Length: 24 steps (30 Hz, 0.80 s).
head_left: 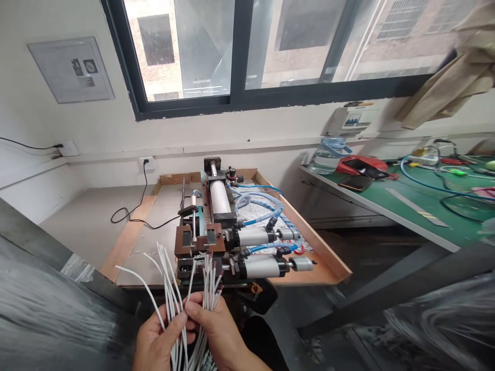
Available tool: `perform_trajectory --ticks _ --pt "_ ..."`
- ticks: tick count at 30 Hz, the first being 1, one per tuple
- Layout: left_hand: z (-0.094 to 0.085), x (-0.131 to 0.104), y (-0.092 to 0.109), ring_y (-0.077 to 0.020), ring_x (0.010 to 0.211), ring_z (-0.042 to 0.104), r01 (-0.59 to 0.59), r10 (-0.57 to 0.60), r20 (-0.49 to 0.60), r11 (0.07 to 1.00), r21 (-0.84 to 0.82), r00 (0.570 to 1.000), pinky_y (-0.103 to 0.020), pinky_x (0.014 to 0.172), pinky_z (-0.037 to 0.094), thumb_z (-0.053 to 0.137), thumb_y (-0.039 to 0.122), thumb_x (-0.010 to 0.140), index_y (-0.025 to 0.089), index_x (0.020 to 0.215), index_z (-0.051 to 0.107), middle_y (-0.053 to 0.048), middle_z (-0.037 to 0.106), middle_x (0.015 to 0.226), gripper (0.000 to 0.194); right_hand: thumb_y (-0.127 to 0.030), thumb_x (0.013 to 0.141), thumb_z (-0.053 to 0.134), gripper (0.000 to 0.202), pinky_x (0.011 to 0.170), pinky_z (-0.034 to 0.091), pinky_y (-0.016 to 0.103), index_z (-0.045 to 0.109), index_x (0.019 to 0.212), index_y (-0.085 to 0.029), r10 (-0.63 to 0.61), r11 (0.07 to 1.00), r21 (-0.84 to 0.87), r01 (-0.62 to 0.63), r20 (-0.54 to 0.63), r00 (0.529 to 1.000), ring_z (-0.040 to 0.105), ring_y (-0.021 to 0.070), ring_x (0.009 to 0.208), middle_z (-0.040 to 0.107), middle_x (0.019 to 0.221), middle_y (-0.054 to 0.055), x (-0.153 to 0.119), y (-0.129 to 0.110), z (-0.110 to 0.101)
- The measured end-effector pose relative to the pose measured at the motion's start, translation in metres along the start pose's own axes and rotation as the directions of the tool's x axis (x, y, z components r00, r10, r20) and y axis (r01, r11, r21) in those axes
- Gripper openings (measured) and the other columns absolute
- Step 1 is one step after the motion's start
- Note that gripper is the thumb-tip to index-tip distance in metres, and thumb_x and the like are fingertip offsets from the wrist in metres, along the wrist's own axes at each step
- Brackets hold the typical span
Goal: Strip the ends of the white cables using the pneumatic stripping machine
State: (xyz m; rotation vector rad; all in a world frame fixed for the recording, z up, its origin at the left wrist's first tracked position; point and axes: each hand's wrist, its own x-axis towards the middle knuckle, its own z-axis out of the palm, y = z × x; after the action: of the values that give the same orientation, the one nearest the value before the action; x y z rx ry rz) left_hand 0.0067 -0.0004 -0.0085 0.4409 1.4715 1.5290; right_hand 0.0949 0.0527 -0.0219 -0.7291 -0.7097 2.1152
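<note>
My left hand (162, 335) is closed around a loose bunch of thin white cables (167, 278), whose ends fan out upward and to the left. Close beside it, my right hand (214, 322) grips a denser bundle of white cables (209, 283), some with dark reddish tips. Its thumb and forefinger pinch a single white cable between the two bunches. Just beyond the cable ends stands a pneumatic wire-stripping machine (199, 239) with brown metal jaw blocks. Silver air cylinders (259, 265) extend from it to the right. The lower ends of the cables run out of view.
A wooden-edged bench (325, 250) holds the machine, blue air hoses (266, 201) and white scraps. On the right, a green-topped table (417, 206) carries a water jug (327, 157), a red bag (361, 166), a phone (356, 183) and tangled cables. A black power cord (145, 190) crosses the bench's left side.
</note>
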Motion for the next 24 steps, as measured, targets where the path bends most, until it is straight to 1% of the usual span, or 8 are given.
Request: perform_trajectory --ticks 3,6,8,10,13,17,21,24 --pt "0.0 0.0 0.003 -0.0189 0.065 0.057 -0.008 0.007 -0.029 1.0 -0.008 1.0 -0.03 0.065 0.043 0.067 0.032 0.056 0.012 0.073 0.065 -0.005 0.064 0.065 0.026 -0.031 0.057 0.069 0.026 0.044 0.029 0.019 0.058 0.069 -0.01 -0.094 0.996 -0.014 0.093 -0.126 0.988 0.041 0.0061 0.043 0.052 0.05 -0.001 0.002 0.003 -0.003" --pt "0.001 0.0 0.006 -0.0161 0.06 0.056 -0.019 0.019 -0.071 1.0 -0.006 0.997 -0.027 0.063 0.043 0.068 0.032 0.054 0.013 0.068 0.064 -0.004 0.063 0.06 0.024 -0.032 0.058 0.069 0.026 0.041 0.024 0.018 0.058 0.067 -0.01 -0.139 0.99 -0.002 0.141 -0.19 0.972 0.036 0.0051 0.042 0.051 0.049 -0.002 0.008 0.0 -0.005" --pt "0.002 0.0 0.008 -0.0152 0.057 0.056 -0.007 0.005 -0.096 1.0 -0.026 0.995 -0.026 0.06 0.043 0.069 0.031 0.052 0.013 0.068 0.063 -0.004 0.063 0.06 0.025 -0.032 0.056 0.069 0.027 0.041 0.023 0.018 0.057 0.065 -0.011 -0.128 0.989 0.042 0.14 -0.217 0.968 0.035 0.0048 0.042 0.049 0.048 -0.003 0.012 -0.003 -0.004" --pt "0.002 0.001 0.009 -0.0153 0.057 0.056 0.013 -0.018 -0.11 0.999 -0.046 0.994 -0.027 0.058 0.044 0.07 0.03 0.051 0.013 0.069 0.063 -0.005 0.063 0.061 0.026 -0.031 0.054 0.07 0.027 0.04 0.023 0.017 0.056 0.063 -0.011 -0.073 0.99 0.104 0.099 -0.232 0.97 0.034 0.004 0.041 0.047 0.048 -0.003 0.015 -0.005 -0.001" --pt "0.001 0.002 0.008 -0.0158 0.058 0.057 0.039 -0.044 -0.084 0.997 -0.068 0.995 -0.027 0.058 0.045 0.07 0.03 0.052 0.012 0.071 0.064 -0.005 0.064 0.063 0.026 -0.029 0.052 0.071 0.026 0.038 0.021 0.016 0.055 0.062 -0.01 0.007 0.977 0.209 0.04 -0.22 0.976 0.032 0.0027 0.039 0.045 0.047 -0.004 0.018 -0.008 0.002" --pt "0.001 0.003 0.009 -0.0153 0.056 0.056 0.059 -0.063 -0.061 0.996 -0.062 0.996 -0.027 0.056 0.044 0.069 0.029 0.053 0.012 0.073 0.064 -0.005 0.063 0.062 0.027 -0.026 0.05 0.072 0.026 0.036 0.018 0.014 0.054 0.059 -0.01 0.06 0.953 0.304 0.001 -0.192 0.98 0.029 0.0014 0.037 0.042 0.045 -0.005 0.022 -0.009 0.004" --pt "0.005 0.001 0.011 -0.0131 0.051 0.053 0.017 -0.018 -0.048 1.0 -0.005 0.999 -0.025 0.052 0.042 0.068 0.03 0.055 0.012 0.071 0.063 -0.004 0.062 0.057 0.025 -0.026 0.05 0.072 0.026 0.035 0.019 0.014 0.053 0.057 -0.009 0.112 0.949 0.312 -0.047 -0.195 0.974 0.03 0.0011 0.036 0.044 0.044 -0.004 0.024 -0.009 0.004" --pt "0.005 0.001 0.009 -0.0113 0.047 0.05 0.016 -0.016 -0.012 0.999 0.027 1.0 -0.023 0.049 0.039 0.065 0.031 0.058 0.014 0.069 0.061 -0.001 0.058 0.051 0.021 -0.03 0.055 0.07 0.027 0.036 0.026 0.015 0.057 0.065 -0.008 0.114 0.963 0.259 -0.079 -0.125 0.986 0.036 0.0028 0.037 0.045 0.046 -0.004 0.02 -0.008 0.005"
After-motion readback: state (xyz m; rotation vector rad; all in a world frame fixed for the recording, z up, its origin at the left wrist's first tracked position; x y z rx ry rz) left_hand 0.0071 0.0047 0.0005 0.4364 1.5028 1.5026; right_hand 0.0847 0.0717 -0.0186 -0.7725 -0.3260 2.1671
